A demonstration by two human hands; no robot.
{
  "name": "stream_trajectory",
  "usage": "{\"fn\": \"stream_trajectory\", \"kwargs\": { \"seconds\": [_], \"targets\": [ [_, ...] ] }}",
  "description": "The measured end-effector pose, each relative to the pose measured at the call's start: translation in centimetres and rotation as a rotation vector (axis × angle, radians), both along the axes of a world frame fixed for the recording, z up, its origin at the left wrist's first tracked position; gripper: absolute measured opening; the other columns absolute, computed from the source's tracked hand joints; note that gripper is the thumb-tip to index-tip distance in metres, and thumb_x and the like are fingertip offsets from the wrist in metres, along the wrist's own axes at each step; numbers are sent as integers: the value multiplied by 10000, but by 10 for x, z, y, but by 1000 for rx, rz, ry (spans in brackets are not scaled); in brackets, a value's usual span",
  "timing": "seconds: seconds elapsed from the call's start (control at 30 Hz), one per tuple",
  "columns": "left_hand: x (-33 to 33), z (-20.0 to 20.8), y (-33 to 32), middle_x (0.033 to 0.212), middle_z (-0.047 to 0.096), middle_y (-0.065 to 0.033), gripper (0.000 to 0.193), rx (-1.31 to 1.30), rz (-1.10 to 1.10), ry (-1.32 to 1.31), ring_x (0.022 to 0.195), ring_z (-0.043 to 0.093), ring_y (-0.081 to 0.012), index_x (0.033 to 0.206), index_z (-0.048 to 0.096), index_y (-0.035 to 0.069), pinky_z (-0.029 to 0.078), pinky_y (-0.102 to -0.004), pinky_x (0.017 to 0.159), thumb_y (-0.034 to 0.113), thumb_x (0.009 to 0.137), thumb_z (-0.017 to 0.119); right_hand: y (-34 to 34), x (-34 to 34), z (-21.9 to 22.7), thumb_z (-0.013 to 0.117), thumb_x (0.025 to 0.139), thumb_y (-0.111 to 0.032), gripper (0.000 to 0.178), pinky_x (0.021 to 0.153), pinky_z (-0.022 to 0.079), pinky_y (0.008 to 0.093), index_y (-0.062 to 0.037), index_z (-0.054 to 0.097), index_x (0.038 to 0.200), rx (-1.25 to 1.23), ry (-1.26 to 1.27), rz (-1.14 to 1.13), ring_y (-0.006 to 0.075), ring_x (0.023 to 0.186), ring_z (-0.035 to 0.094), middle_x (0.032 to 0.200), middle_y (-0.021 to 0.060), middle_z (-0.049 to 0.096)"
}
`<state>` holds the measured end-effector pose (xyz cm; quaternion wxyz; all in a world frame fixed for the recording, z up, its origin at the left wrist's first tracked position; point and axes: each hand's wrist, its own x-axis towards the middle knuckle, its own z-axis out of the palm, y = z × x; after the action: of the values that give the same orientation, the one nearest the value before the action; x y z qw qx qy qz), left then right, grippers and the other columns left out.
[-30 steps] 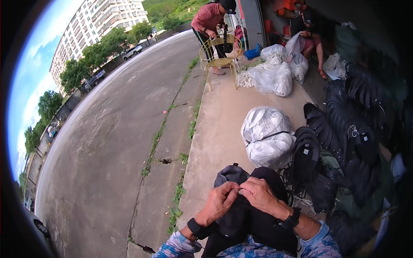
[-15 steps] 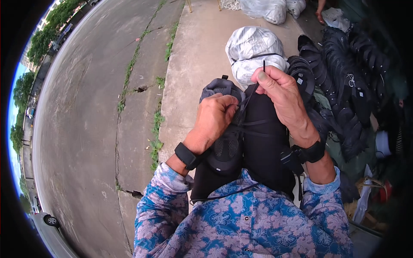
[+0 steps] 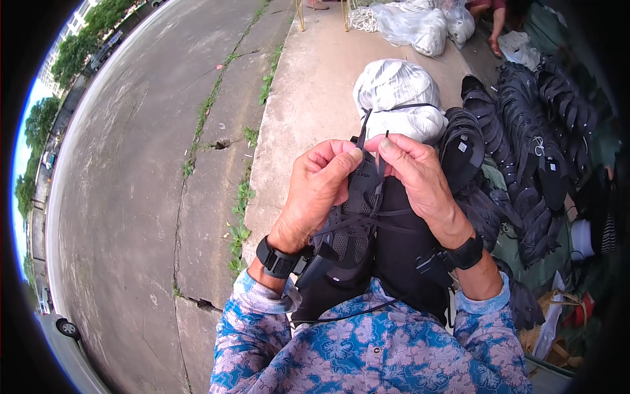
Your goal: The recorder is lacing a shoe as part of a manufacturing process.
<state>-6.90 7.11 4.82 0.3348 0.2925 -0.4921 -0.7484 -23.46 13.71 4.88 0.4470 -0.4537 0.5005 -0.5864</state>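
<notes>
A dark grey mesh shoe upper lies lengthwise on my thigh, with a black shoelace threaded loosely across its front. My left hand is closed in a pinch on one part of the lace, whose tip points upward past the thumb. My right hand pinches the other lace end, with a short black tip sticking up above the fingers. Both hands meet above the far end of the upper, fingertips almost touching. Some lace loops spread to the right over my black trousers. The upper's far end is partly hidden by the fingers.
A white bundle of laces, tied round with a dark cord, sits just beyond my knees. To the right lie rows of stacked black shoe uppers. Clear plastic bags stand farther off, near another person's foot. Concrete pavement stretches left.
My right hand has come down and left, and my left hand has moved up slightly, so they now meet. The left hand has left the upper's middle and holds a lace upright.
</notes>
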Motion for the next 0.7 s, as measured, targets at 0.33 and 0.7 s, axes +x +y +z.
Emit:
{"fn": "stream_trajectory", "kwargs": {
  "seconds": [0.33,0.7],
  "targets": [
    [-4,0,6,692,538,79,135,-12,11,-52,479,394,0,911,648,70,284,-170,429,203,931,637,-9,1,1,588,983,-304,319,707,432,201,-21,695,1083,13,-151,33,40,765,511,887,-28,640],
    [15,-19,24,777,543,-14,323,-505,140,-467,712,539,-118,1004,619,2,425,-276,602,188,799,786,-10,-6,-2,497,1029,-266,261,794,461,280,-35,617,1005,-94,-401,258,125,875,586,878,17,605]
  ]
}}
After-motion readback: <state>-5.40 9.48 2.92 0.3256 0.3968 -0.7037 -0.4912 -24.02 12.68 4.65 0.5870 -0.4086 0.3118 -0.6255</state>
